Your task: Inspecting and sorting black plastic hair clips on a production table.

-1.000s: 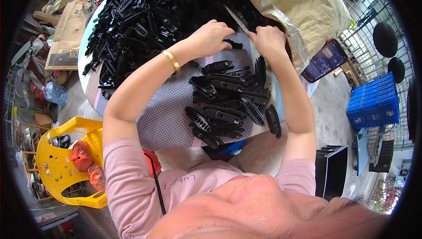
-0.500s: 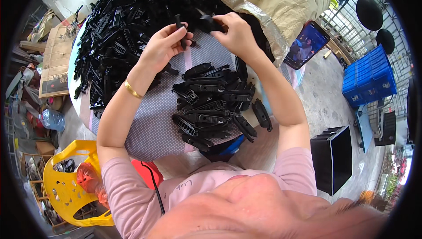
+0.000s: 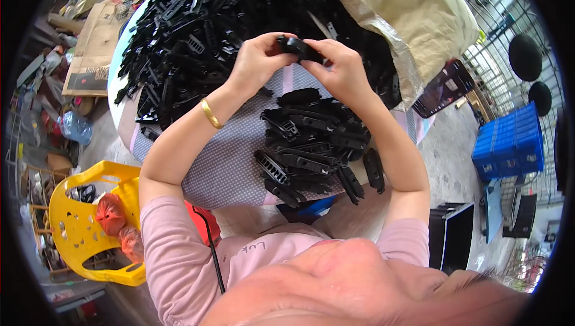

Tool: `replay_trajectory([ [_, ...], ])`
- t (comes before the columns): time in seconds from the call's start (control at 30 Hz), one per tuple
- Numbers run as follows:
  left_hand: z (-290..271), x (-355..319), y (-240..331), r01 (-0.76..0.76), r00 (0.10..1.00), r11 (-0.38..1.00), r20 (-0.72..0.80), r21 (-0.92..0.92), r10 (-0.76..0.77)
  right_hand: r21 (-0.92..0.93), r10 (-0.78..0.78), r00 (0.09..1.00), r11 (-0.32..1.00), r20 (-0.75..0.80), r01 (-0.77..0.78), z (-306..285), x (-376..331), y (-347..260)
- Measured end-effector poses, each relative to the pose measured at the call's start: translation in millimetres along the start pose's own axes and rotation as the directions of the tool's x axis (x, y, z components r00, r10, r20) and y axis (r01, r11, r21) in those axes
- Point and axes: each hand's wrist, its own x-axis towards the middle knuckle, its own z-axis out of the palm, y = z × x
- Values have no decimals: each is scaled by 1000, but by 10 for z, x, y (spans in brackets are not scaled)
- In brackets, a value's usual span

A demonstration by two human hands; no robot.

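Above the far middle of the table, my left hand (image 3: 259, 65) and my right hand (image 3: 342, 69) have come together on black plastic parts (image 3: 299, 49). The left fingers pinch a small dark piece at one end. The right fingers close round a longer black body, and the two pieces meet or overlap; whether they are joined I cannot tell. A big loose heap of black plastic parts (image 3: 179, 50) spreads behind and left of my hands. Closer to me lies a smaller pile of long black plastic parts (image 3: 311, 140), between my forearms.
A dotted cloth (image 3: 212, 170) covers the table. A beige sack (image 3: 413, 11) lies at the far right, with a phone (image 3: 444, 89) beside it. Blue crates (image 3: 509, 143) stand on the floor at right; a yellow chair (image 3: 72, 224) with red bags stands at left.
My hands, apart half a second ago with a dark piece in each, have met. The view has shifted, so the table appears farther right and the phone screen looks darker.
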Motion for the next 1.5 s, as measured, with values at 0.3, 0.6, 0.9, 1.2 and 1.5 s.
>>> replay_trajectory([
  [0.3,75,-83,73,23,1000,999,-4,30,-23,-322,-188,981,932,-42,165,-10,-28,-98],
  [0.6,-7,-65,190,-68,994,987,98,147,54,157,196,958,960,209,-231,-114,71,109],
  [0.9,-24,-52,190,-140,982,989,138,48,133,77,253,956,961,148,-266,-152,32,-41],
  [1.2,5,-573,254,52,972,999,231,1,-50,199,210,825,912,524,-359,-633,-295,142],
  [1.5,177,-1088,175,-288,924,834,366,470,113,104,-22,903,994,430,-25,-352,-586,23],
])
